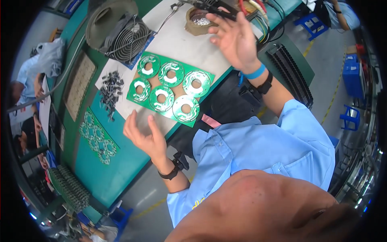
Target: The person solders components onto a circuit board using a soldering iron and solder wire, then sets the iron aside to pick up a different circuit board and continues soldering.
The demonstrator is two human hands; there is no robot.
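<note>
A green circuit board panel (pixel 167 82) lies on the pale work mat, with several ring-shaped boards in it, each with a round hole. Just off its near-left edge, my left hand (pixel 144 135) is open, fingers and thumb apart, holding nothing. Up at the far right of the bench, my right hand (pixel 238 42) is open too, palm showing and fingers spread. Its fingertips are close to a black-handled tool (pixel 217 9); whether they touch it I cannot tell. Beside those fingers stands a brown round dish (pixel 197 20) with shiny silvery material inside.
A pile of small black cylindrical components (pixel 111 92) lies left of the panel. Behind it stands a fan with a spiral guard (pixel 129 38). Another populated green panel (pixel 96 137) lies further left. Cables (pixel 260 18) hang near my right hand. Other people sit at the left and upper right.
</note>
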